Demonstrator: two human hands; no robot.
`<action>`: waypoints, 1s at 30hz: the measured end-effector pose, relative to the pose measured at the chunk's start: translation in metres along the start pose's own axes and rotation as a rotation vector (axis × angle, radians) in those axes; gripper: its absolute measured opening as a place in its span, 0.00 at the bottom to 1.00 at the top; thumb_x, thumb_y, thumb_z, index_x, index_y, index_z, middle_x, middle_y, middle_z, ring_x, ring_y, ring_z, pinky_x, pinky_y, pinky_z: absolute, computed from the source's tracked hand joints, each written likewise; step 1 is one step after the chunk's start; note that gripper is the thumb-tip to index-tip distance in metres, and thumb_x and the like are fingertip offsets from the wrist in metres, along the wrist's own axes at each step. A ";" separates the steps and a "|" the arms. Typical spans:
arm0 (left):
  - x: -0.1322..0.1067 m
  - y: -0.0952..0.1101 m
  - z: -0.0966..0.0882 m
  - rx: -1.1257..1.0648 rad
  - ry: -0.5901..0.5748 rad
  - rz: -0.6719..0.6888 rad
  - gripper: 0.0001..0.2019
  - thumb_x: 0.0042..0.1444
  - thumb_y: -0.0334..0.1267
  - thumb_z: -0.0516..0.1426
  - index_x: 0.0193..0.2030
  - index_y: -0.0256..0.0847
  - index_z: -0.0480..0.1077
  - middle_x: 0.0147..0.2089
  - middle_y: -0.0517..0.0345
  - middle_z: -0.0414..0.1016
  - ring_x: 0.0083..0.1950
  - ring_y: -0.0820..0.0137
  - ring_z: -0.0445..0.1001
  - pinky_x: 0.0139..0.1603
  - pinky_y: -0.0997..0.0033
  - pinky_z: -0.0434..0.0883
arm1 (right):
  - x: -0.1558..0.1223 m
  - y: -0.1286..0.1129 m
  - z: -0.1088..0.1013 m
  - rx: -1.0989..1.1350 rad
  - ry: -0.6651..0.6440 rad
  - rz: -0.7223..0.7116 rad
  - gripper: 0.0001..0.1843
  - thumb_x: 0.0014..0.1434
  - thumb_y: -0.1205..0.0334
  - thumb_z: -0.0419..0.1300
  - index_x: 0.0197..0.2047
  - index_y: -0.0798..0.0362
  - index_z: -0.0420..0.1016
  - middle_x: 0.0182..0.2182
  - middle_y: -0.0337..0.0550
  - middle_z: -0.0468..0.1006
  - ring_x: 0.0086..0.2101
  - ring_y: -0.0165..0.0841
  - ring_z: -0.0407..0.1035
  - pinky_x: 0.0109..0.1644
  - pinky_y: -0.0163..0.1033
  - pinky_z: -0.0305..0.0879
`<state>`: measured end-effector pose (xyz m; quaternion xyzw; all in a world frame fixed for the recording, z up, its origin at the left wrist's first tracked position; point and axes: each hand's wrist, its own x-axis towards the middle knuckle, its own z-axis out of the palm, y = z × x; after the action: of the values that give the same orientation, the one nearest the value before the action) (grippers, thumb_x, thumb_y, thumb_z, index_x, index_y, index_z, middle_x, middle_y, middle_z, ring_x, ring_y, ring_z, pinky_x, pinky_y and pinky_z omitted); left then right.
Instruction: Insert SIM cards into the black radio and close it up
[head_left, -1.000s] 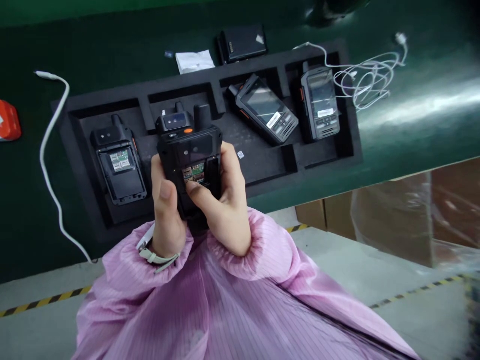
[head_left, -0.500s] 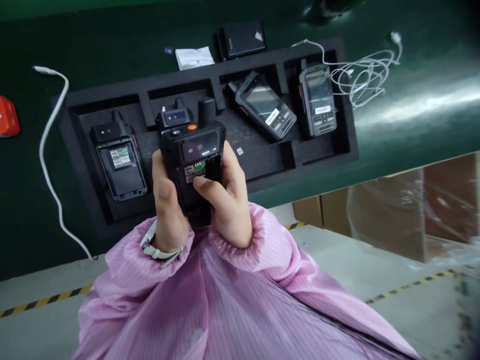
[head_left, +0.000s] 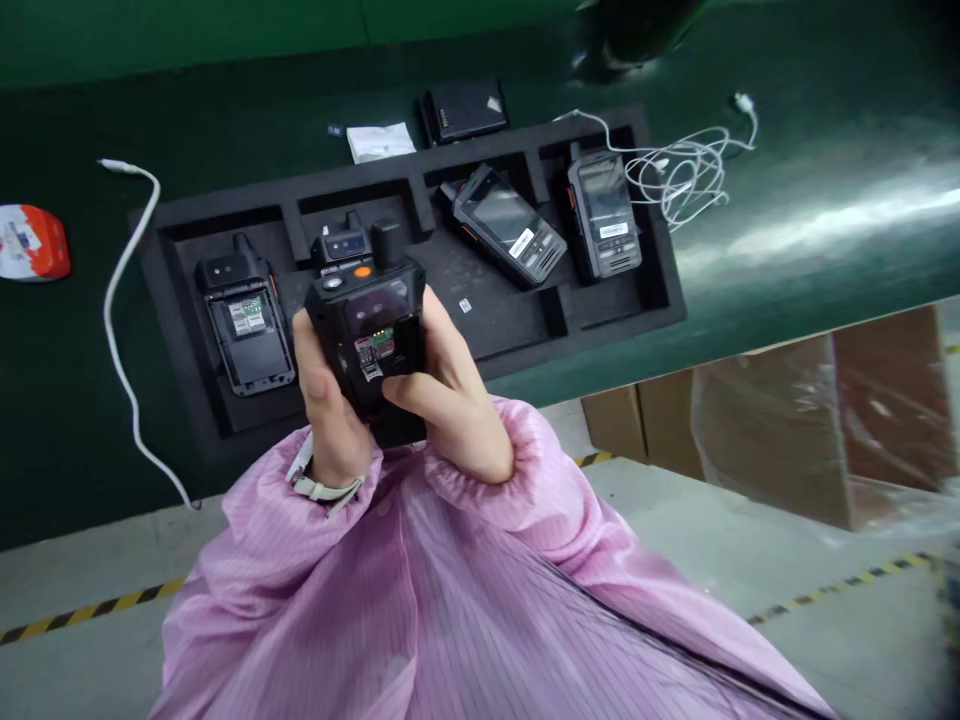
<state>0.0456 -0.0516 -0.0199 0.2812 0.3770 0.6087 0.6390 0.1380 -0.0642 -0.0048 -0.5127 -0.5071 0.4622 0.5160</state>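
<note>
Your left hand and right hand clasp the upright handset mid-frame; right thumb presses its open back.

The handset was black with an orange button; the sleeves were pink, finely striped; the table dark green.

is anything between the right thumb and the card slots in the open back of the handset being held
Nothing visible. The right hand has its thumb tip at the lower edge of the exposed card slots in the black rugged handset, back cover off. The left hand grips the handset's left side, clear of the slots.
</note>
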 end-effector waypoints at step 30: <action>0.009 0.000 -0.001 0.024 -0.039 -0.129 0.23 0.64 0.64 0.50 0.51 0.50 0.72 0.48 0.49 0.82 0.67 0.44 0.74 0.57 0.39 0.80 | 0.026 0.002 -0.092 -0.603 0.162 0.061 0.04 0.54 0.69 0.67 0.32 0.53 0.77 0.25 0.35 0.77 0.25 0.28 0.71 0.32 0.35 0.68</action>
<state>0.0447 -0.0424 -0.0214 0.2760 0.3891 0.5561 0.6806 0.2314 -0.0441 -0.0019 -0.6927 -0.5631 0.2638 0.3653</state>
